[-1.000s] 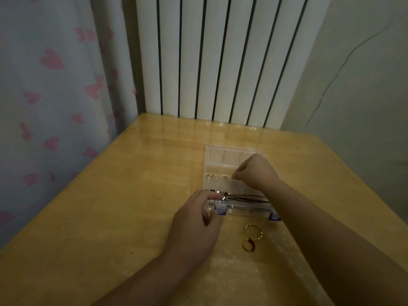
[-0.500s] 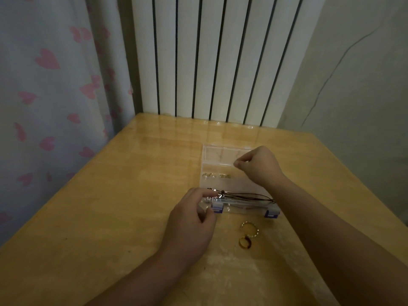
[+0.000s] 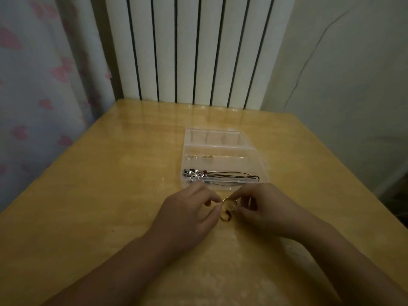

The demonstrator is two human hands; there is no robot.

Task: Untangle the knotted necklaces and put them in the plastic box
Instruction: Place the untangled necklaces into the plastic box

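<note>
Now both hands left plastic box (image 3: pixel 223 149) | seemingly pinching rings (image 3: pixel 227 208)

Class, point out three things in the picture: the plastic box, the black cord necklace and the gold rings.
plastic box (image 3: pixel 220 149): head view, bare divider wall in the middle.
black cord necklace (image 3: pixel 231 174): head view, cords in the nearest compartment.
gold rings (image 3: pixel 227 205): head view, upper ring between both hands.
</note>
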